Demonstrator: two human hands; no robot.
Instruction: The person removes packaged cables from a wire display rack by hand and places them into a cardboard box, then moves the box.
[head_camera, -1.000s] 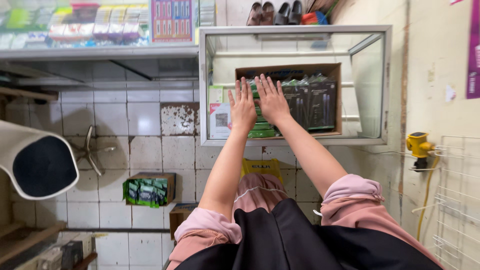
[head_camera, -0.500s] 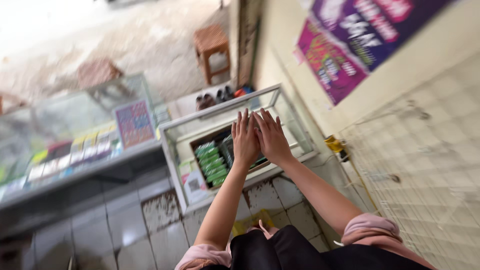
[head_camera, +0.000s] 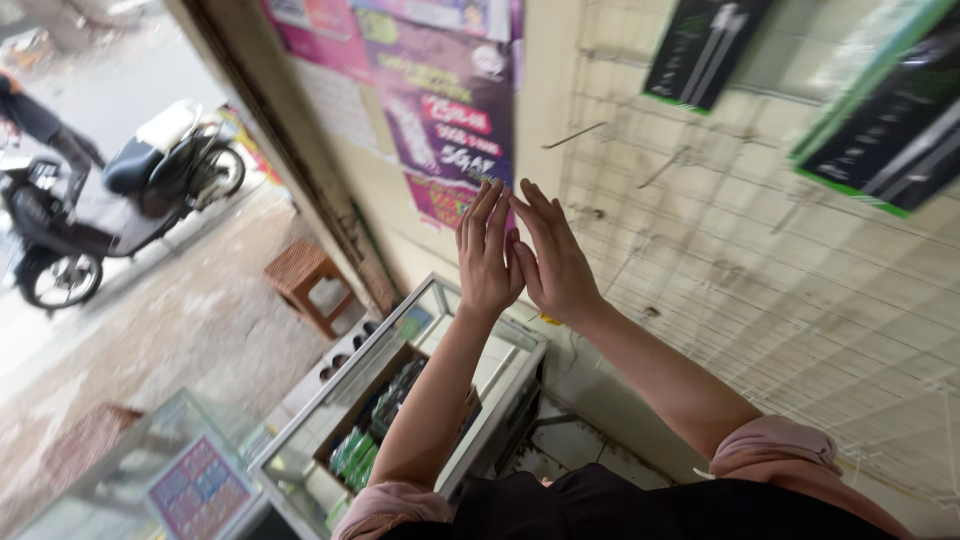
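My left hand (head_camera: 487, 252) and my right hand (head_camera: 551, 257) are raised side by side, fingers straight and close together, backs toward me, their inner edges touching. Neither holds anything. They hover in the air above a small glass display case (head_camera: 420, 385), in front of a wall with purple and pink posters (head_camera: 445, 120). My forearms are bare, with pink sleeves pushed up at the elbows. Inside the case sits a brown box with green packets (head_camera: 355, 455).
A white wire grid rack (head_camera: 760, 270) covers the wall at right, with black and green packaged items (head_camera: 700, 50) hanging high. A wooden stool (head_camera: 305, 280) stands by the doorway. A scooter (head_camera: 110, 200) is parked outside. Another glass counter (head_camera: 150, 470) is at lower left.
The view has swung up and to the right, from the tiled counter front and glass case toward the poster wall and street. My hands stayed raised together, empty, lifted away from the case.
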